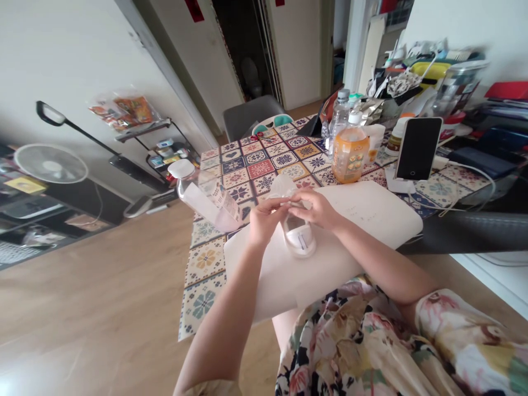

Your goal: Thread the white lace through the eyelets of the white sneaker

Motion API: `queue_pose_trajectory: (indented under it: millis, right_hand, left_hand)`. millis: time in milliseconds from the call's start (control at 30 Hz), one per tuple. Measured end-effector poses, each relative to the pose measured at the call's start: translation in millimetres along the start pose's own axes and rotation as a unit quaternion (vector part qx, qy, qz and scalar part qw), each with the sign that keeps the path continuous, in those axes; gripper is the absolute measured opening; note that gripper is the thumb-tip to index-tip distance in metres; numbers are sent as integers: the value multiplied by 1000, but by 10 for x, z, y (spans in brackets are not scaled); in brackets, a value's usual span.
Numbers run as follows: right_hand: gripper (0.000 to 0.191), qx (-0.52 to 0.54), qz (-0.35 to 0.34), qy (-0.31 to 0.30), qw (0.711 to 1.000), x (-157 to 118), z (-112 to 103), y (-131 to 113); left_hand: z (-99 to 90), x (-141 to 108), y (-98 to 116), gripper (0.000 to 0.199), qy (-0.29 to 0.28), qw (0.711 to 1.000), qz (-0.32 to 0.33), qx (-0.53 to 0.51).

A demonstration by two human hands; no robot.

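Observation:
A small white shoe (300,241) rests on a white sheet (363,212), its rounded toe towards me and a dark mark on top. My left hand (266,217) and my right hand (315,209) meet over its far end. The fingers of both hands are closed in a pinch on a thin pale part of it, which is mostly hidden between them. Just behind the fingers lies crumpled translucent plastic (282,186). To the left of my left hand, a clear bottle (210,203) with a white cap and printed label leans over.
The sheet lies on a patterned tablecloth (264,168). An orange-wrapped bottle (350,154), a clear bottle (341,115) and a propped phone (418,148) stand at the right. Beyond them are piled containers (462,82). A grey chair (251,115) is at the far edge.

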State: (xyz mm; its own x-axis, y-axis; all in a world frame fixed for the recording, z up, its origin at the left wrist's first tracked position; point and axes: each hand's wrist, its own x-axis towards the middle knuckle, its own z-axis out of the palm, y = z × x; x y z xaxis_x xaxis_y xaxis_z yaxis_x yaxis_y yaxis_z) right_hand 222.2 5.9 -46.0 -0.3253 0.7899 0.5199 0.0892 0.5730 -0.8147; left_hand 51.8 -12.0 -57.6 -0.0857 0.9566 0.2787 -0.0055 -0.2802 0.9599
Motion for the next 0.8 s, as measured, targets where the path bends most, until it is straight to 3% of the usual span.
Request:
queue_pose_trajectory:
  millis: [167,300,467,567,633,733,800]
  right_hand:
    - [20,79,69,4,994,21,15,24]
    - [17,215,177,-28,960,33,10,30]
    - [14,268,207,-64,939,28,0,38]
    - [11,160,151,-42,975,5,-4,20]
    - [16,52,56,-4,997,-10,-3,8]
    - [19,-60,-97,12,993,-19,9,9]
    - [11,-91,-147,16,985,-16,23,23]
  left_hand:
    - [35,-13,80,24,7,1000,-14,-14]
    - [59,-17,140,28,-15,998,-33,-51]
    - [70,2,121,28,-19,993,-59,-103]
    - [72,7,103,25,-22,986,-82,-146]
    - [75,6,102,24,-22,983,-91,-158]
    - [76,1,111,24,-22,982,-97,-163]
    - [73,0,118,25,-29,980,-103,-168]
